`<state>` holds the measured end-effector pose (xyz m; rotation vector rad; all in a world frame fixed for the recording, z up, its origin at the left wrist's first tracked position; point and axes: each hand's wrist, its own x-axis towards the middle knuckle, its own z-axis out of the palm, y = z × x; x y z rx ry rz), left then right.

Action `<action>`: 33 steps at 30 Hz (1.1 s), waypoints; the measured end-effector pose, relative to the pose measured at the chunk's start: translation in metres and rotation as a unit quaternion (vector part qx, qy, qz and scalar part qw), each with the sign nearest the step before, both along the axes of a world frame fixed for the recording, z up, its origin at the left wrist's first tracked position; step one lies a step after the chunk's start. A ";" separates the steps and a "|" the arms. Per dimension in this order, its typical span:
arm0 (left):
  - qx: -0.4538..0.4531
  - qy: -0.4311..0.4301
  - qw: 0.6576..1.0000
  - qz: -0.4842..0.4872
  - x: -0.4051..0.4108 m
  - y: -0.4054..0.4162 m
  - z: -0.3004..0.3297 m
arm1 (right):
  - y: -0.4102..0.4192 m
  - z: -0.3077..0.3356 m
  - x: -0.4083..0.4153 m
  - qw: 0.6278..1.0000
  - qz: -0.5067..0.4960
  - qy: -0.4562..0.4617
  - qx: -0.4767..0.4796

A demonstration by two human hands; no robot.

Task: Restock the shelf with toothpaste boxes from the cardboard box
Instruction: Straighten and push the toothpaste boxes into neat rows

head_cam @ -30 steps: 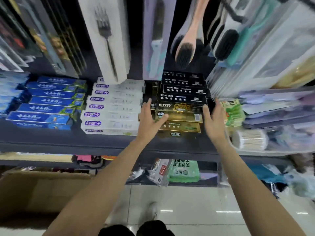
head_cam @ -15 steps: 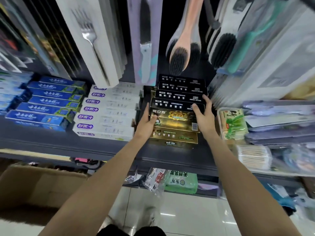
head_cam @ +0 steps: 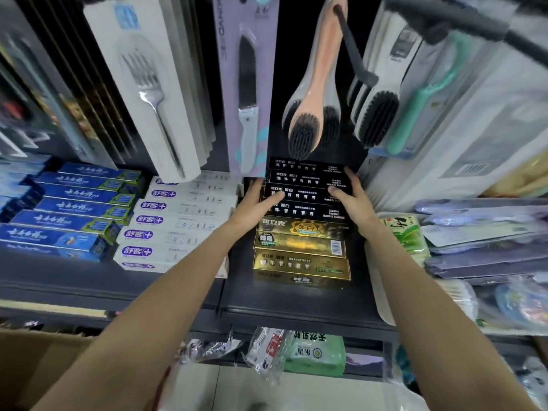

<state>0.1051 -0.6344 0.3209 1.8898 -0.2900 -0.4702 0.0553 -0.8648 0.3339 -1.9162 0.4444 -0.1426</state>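
Both hands are pressed against the ends of the black toothpaste boxes [head_cam: 307,191] stacked at the back of the dark shelf [head_cam: 184,287]: the left hand [head_cam: 257,203] is laid on the left ends with its thumb over a box top, and the right hand [head_cam: 351,197] is wrapped round the right ends, so the row is clasped between them. Four black boxes can be counted, each printed with "可立克 美白" and a line of small white tooth icons. In front of them three gold toothpaste boxes [head_cam: 301,250] are stacked, the topmost marked "可立克" and "美白", the next bearing a barcode at its right end. Just to the left, six white toothpaste boxes [head_cam: 178,223] with the purple label "舒客+" are ranked, and further left six blue toothpaste boxes [head_cam: 71,209] with white script that cannot be read. The view of the rear of the shelf is partly blocked by hanging goods: a carded fork [head_cam: 148,93], a lilac card lettered "KINVO" holding a knife [head_cam: 247,93], a pink-handled brush [head_cam: 311,114] and a black-bristled brush [head_cam: 376,114]. To the right a green packet [head_cam: 404,235] and flat lilac packs [head_cam: 480,241] are seen. Below the shelf a green soap pack [head_cam: 318,354] is lying, and the cardboard box [head_cam: 32,360] is seen at lower left, its contents not visible.
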 end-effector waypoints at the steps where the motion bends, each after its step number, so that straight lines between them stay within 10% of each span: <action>1: 0.021 -0.003 1.000 -0.020 0.005 -0.001 -0.003 | -0.002 -0.002 0.004 0.999 -0.003 0.007 0.043; 33: -0.188 0.028 0.981 0.043 0.004 0.024 -0.016 | 0.015 -0.021 -0.028 0.985 -0.077 -0.104 0.110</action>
